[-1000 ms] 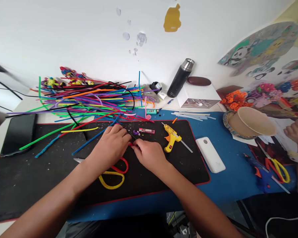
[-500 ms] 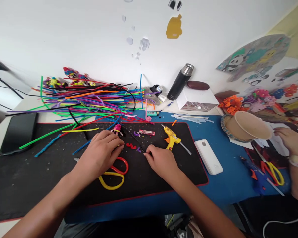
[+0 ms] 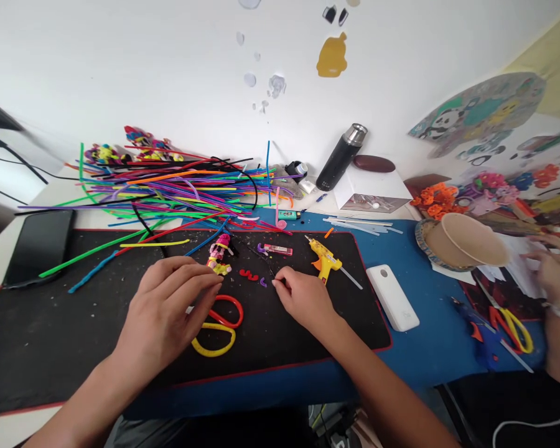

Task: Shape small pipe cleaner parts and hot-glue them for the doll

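Observation:
My right hand (image 3: pixel 303 300) pinches the lower end of a thin black strand (image 3: pixel 256 253), which runs up and left over the dark mat. My left hand (image 3: pixel 168 305) hovers left of it, fingers curled and tips close to the thumb; whatever lies between them is hidden. Just beyond those fingertips lies a small pink-and-yellow figure (image 3: pixel 218 254). Scissors with red and yellow handles (image 3: pixel 214 353) lie partly under my left hand. Between the hands are red curled pieces (image 3: pixel 249 275) and a purple one (image 3: pixel 263 282). A yellow glue gun (image 3: pixel 325 261) rests right of my right hand.
Many coloured pipe cleaners (image 3: pixel 168 186) pile up at the back left, near a phone (image 3: pixel 40 249). A black thermos (image 3: pixel 338 163), a white power bank (image 3: pixel 392 297) and a paper bowl (image 3: pixel 476 241) stand or lie rightward. Another person's hand (image 3: pixel 553 274) works at far right.
My left hand has drawn back left and toward me, uncovering the small figure. My right hand stays nearly in place with the strand. The other person's hand has shifted.

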{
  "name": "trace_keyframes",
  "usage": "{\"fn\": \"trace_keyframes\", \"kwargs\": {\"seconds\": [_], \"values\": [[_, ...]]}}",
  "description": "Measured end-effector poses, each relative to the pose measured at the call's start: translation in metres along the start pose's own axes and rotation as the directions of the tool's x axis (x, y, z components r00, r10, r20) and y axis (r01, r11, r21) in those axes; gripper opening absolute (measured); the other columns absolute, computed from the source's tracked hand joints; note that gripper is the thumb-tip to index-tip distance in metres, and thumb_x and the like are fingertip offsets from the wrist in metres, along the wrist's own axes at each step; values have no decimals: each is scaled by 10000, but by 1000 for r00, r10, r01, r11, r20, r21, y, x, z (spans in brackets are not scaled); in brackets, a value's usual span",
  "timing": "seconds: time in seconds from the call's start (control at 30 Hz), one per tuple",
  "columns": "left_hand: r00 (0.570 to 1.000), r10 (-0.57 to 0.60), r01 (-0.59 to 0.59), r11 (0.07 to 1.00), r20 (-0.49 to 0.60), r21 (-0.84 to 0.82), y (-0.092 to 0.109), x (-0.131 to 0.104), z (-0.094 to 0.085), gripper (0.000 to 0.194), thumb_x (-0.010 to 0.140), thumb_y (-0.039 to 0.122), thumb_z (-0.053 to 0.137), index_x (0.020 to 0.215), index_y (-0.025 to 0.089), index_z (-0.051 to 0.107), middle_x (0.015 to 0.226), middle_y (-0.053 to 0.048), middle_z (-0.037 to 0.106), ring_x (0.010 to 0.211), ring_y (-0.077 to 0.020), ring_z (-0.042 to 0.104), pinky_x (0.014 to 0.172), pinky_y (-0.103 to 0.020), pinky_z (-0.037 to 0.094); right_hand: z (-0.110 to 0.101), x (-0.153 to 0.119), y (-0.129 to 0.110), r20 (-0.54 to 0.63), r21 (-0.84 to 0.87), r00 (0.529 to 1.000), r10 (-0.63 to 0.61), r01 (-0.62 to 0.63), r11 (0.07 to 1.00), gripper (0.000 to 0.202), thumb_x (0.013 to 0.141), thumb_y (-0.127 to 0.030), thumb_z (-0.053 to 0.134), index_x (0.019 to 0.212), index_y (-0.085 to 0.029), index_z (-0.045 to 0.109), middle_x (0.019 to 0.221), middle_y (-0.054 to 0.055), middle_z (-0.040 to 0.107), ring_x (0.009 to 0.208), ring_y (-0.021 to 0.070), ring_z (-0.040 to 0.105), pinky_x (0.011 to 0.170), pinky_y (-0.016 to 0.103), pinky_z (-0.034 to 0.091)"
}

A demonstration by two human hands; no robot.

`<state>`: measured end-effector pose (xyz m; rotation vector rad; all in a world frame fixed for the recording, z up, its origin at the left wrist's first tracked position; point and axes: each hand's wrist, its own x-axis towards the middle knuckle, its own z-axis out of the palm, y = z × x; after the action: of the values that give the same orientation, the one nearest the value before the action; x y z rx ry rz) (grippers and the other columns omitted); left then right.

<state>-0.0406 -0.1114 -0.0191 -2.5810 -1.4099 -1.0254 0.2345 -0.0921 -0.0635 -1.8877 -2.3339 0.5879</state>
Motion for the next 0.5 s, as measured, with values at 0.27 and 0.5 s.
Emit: {"fn": "trace_keyframes", "kwargs": {"seconds": [0.27, 0.5], "values": [[1000, -9, 10, 998, 11, -65, 5, -13, 7, 147, 1027, 158, 694, 1137, 248, 732, 1045, -47, 827, 1051, -269, 715, 948, -421, 596, 10, 2, -22, 37, -30, 996, -78, 79, 996, 190, 1075, -417, 719, 1115, -233, 746, 999, 42, 858, 886, 243, 816, 648, 309, 396], [1000, 22, -22, 998, 3, -52, 6, -22, 5, 211, 1019, 106, 715, 1184, 234, 687, 1047, -49, 820, 1054, -267, 698, 959, -428, 582, 7, 12, -21, 38, -82, 999, -32, 35, 996, 136, 1090, -345, 684, 1041, -225, 728, 909, 44, 837, 851, 239, 805, 634, 314, 375]]}}
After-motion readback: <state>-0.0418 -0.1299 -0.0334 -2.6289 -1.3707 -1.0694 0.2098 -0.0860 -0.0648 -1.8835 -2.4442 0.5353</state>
